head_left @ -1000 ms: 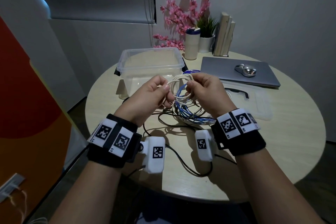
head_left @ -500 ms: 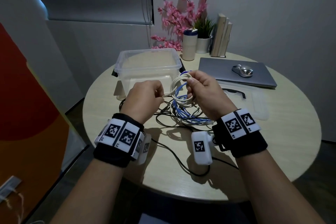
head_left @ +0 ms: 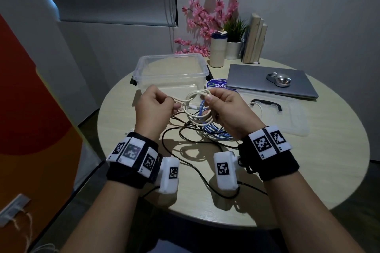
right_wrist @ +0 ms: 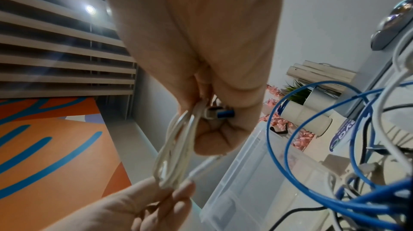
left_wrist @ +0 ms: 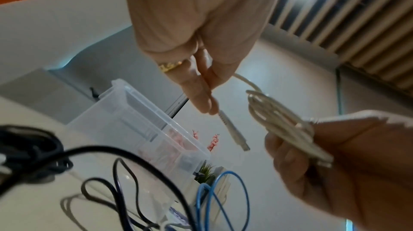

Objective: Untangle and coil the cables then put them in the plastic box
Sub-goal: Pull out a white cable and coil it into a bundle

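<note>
My right hand (head_left: 218,102) grips a small coil of white cable (head_left: 194,107) above the table; the same coil (right_wrist: 176,148) runs from its fingers in the right wrist view. My left hand (head_left: 158,102) pinches that cable's free end, whose plug (left_wrist: 234,134) hangs below the fingertips. A blue cable (head_left: 213,129) and black cables (head_left: 181,131) lie tangled on the table under my hands. The clear plastic box (head_left: 170,72) stands open just beyond them, with nothing visible inside.
The box's clear lid (head_left: 275,113) lies flat to the right. A closed laptop (head_left: 269,82) with a mouse (head_left: 278,80) sits at back right. A tumbler (head_left: 218,49), potted plant (head_left: 234,45), pink flowers and books (head_left: 254,39) line the far edge of the round table (head_left: 308,160).
My left hand has drawn the white cable's end out to the left, away from the coil. My right hand keeps the coil, lifted slightly.
</note>
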A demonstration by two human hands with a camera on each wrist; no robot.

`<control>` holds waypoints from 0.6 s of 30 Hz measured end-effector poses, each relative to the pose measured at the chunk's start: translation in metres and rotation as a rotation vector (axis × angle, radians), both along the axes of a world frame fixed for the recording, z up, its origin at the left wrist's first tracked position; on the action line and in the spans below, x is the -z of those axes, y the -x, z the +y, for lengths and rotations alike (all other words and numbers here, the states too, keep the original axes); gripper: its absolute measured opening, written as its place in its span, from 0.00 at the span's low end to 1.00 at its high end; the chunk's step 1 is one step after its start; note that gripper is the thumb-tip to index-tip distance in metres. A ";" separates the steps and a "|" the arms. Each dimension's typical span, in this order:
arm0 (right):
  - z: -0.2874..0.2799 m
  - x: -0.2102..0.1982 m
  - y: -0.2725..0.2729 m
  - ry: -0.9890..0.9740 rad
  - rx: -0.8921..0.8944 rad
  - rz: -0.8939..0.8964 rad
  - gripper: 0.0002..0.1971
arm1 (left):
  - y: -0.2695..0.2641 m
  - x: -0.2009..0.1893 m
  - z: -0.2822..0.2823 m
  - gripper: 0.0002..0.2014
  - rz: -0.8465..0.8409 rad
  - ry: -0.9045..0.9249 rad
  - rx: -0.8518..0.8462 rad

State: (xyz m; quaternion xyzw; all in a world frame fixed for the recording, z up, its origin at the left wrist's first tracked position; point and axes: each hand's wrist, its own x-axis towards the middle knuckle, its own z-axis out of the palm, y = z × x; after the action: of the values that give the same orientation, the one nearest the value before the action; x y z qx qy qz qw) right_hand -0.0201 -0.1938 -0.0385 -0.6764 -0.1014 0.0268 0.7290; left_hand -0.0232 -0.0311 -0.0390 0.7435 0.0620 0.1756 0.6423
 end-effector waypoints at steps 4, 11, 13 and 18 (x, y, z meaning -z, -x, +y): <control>0.005 0.002 0.000 0.016 0.002 0.023 0.09 | 0.004 -0.007 -0.002 0.12 0.047 0.315 0.086; 0.009 -0.006 0.002 -0.148 -0.093 0.053 0.09 | 0.002 -0.004 0.006 0.07 0.205 0.471 0.287; 0.009 -0.008 0.002 -0.184 -0.090 0.048 0.09 | 0.005 -0.001 0.002 0.05 0.236 0.419 0.352; 0.009 -0.007 -0.002 -0.165 0.072 -0.029 0.09 | 0.008 0.004 -0.002 0.05 0.213 0.299 0.395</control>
State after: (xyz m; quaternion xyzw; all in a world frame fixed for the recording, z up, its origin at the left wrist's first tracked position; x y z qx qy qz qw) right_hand -0.0177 -0.1852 -0.0314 -0.6174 -0.0895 -0.0178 0.7813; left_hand -0.0311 -0.0331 -0.0433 0.6523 0.0080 -0.0435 0.7567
